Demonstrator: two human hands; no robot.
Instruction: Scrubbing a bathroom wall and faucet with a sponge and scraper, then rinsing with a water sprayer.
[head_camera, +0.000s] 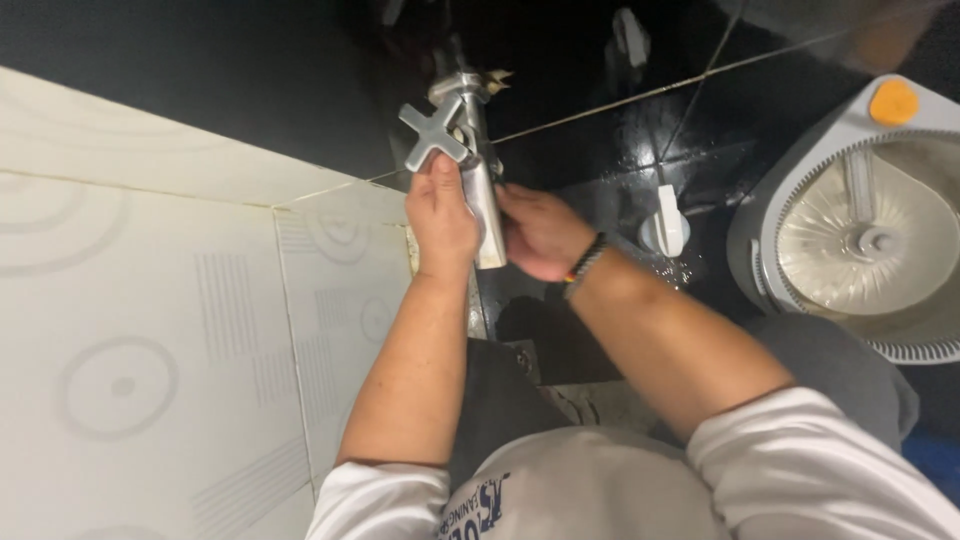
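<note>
White patterned wall tiles (150, 330) fill nine o'clock. Centre frame, left hand (440, 215) and right hand (540, 232) each grip the chrome tap (482, 205), already mounted; its cross handle (433, 133) sits untouched at twelve. Mop bucket (860, 220) at three o'clock.

Clearances around the hands. The left hand (440, 222) and right hand (540, 232) close on the chrome tap spout (485, 215), leaving no gap between them. Directly above the left hand, the cross-shaped tap handle (433, 135) blocks upward passage. To the left, the white tiled wall (150, 330) bounds the space. To the right, wet black floor tile lies open up to a white plastic knob (667, 222); farther right stands the grey spin-mop bucket (860, 230).
</note>
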